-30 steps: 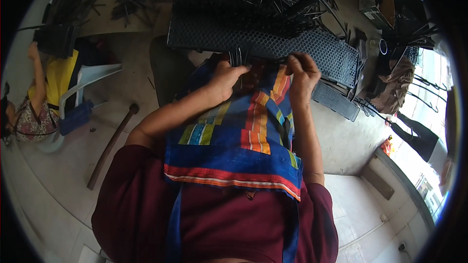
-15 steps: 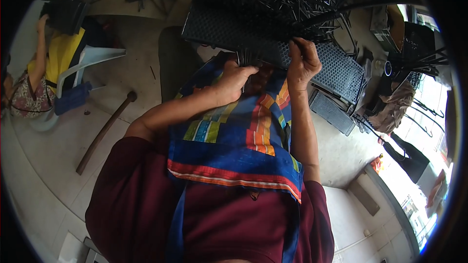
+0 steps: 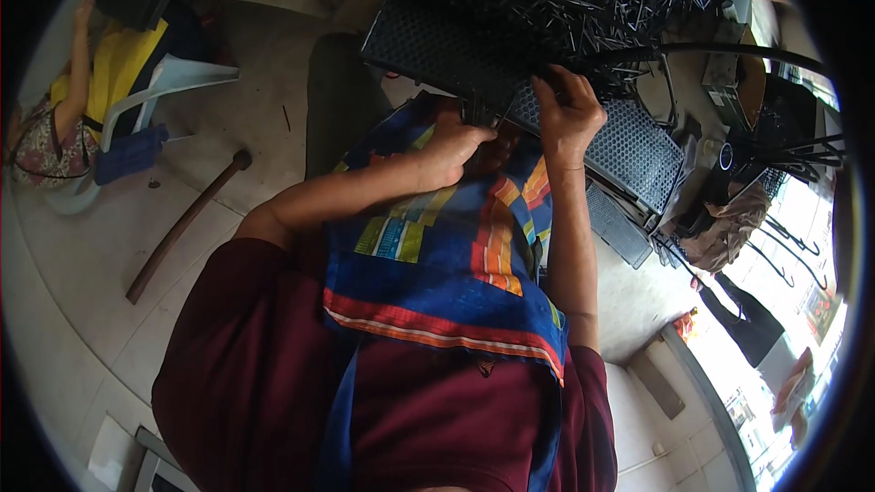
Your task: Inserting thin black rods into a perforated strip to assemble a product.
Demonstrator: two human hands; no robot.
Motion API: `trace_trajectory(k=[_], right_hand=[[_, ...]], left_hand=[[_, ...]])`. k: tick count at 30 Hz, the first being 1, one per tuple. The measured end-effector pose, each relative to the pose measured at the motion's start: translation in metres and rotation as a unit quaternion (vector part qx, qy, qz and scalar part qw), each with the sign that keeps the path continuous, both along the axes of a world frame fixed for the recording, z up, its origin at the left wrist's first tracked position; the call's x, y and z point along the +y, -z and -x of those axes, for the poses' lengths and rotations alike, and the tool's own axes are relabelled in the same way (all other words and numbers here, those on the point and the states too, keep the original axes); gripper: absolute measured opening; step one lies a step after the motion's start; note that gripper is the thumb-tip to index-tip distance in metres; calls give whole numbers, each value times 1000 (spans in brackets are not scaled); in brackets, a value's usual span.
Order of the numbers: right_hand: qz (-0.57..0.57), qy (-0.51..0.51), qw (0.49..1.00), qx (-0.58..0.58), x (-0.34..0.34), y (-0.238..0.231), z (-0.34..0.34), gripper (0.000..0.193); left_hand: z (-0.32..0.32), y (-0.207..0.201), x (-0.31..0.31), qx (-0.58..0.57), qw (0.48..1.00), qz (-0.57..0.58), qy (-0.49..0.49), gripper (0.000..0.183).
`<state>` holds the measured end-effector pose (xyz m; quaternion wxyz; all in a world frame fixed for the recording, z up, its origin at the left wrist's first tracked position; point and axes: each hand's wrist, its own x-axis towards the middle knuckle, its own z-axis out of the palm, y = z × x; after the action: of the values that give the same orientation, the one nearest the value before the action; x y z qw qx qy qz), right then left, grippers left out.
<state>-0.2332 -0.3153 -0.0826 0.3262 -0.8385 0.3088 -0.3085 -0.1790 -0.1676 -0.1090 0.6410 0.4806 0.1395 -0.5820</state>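
My left hand [image 3: 448,153] is closed round a small bunch of thin dark strips [image 3: 480,111], held upright above my lap at the near edge of a long black board with rows of holes [image 3: 640,148]. Over the middle of that board is my right hand [image 3: 572,117], its thumb and fingertips pinched together. Whatever sits between those fingertips is too dark and small to make out. The left half of the board lies in deep shadow, and dark pieces crowd its surface. A multicoloured patterned apron [image 3: 428,246] covers my lap.
A big heap of black strips [image 3: 583,0] spreads behind the board. On the left, a long-handled hammer [image 3: 187,223] lies on the floor, and another person [image 3: 68,118] sits by a pale plastic chair [image 3: 164,82]. A second perforated panel [image 3: 615,228] leans at the right.
The whole view has shifted slightly. My right hand stays pinched over the board, its fingers slightly turned; my left hand keeps its grip on the strips.
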Motion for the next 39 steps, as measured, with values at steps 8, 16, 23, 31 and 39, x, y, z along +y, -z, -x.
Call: trace_trajectory(k=[8,16,23,31,39], right_hand=[[56,-9,997,50,-10,8,6,13],[-461,-46,886,1,4,9,33,9],[-240,69,949,-193,-13,2,27,6],[24,31,997,-70,-20,6,14,15],[208,-19,970,122,-9,8,19,26]], left_hand=[[-1,-1,0,-1,1000,26,-18,16],[-1,-14,-9,-4,998,33,55,11],[1,-9,-10,28,998,-38,45,10],[2,-13,-11,-2,1000,9,10,9],[1,-7,-10,1,999,33,12,8]])
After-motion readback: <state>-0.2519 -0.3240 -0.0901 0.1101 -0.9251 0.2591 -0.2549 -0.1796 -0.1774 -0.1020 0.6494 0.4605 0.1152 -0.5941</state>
